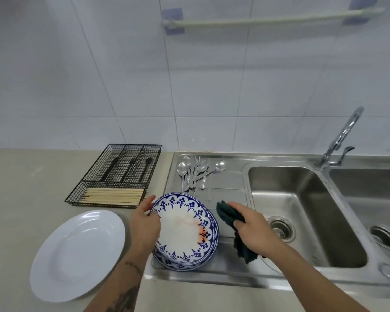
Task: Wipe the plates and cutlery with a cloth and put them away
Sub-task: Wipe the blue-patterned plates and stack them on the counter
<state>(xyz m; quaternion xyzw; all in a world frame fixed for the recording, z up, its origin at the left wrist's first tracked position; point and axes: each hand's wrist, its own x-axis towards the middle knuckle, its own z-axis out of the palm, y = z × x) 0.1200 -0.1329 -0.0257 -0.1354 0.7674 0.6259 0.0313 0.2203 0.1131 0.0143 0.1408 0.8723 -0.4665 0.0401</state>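
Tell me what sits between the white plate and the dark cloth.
Head view: the left hand gripping the top of the stacked blue-patterned plates, between white plate and cloth.

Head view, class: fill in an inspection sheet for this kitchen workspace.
Surface: beige counter beside steel drainboard.
Job's things: stained blue plates stacked on drainboard; white plate on counter; spoons and forks piled on drainboard; wire tray holding black cutlery and chopsticks.
Clutter: nothing seen.
Grippers: left hand grips top plate's rim; right hand holds dark cloth.
Cables: nothing seen.
Surroundings: double sink, tap, tiled wall, rail.
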